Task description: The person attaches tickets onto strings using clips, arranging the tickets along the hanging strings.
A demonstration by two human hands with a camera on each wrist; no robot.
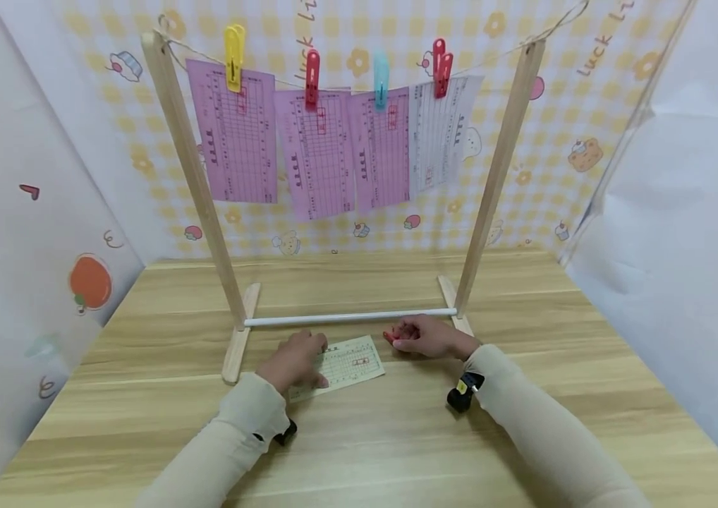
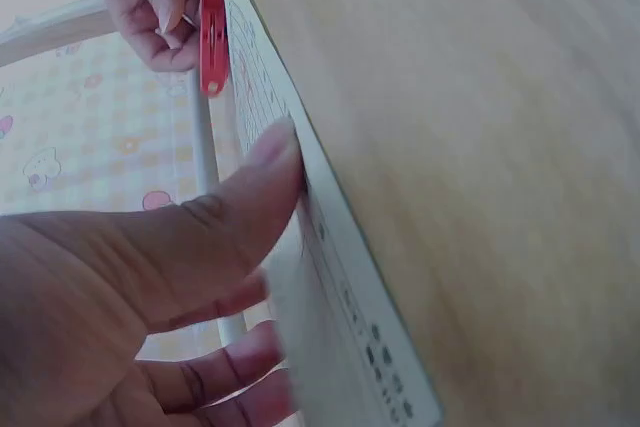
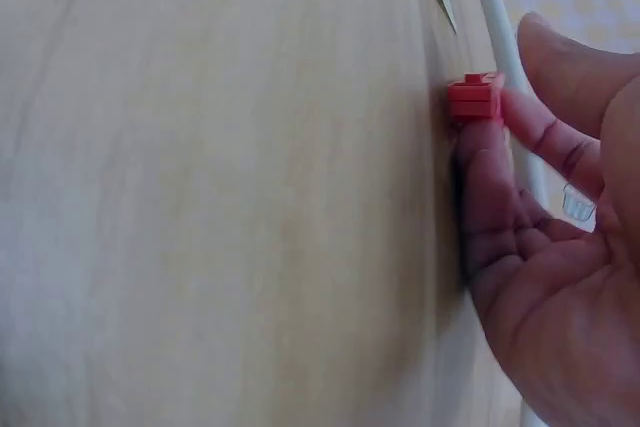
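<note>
Pale yellow slip (image 1: 341, 363) flat on the table (image 1: 524, 437), near the rack's white rod (image 1: 349, 318), pinned under left hand (image 1: 295, 360), fingers curling at its edge. Just right, red clothespin (image 1: 391, 338) pinched by right hand (image 1: 429, 337). Best lifted by one corner, squeezing the clothespin wide before clipping.

Left hand (image 2: 110, 307) is right up close, thumb pressed on the edge of the paper slip (image 2: 330, 277), fingers curled underneath it. The slip lies along the wooden bench (image 2: 480, 147). Further off, the right hand (image 2: 160, 2) pinches a red clothespin (image 2: 212, 42) just beside the slip's far end, with a white rod (image 2: 203, 147) behind.
</note>
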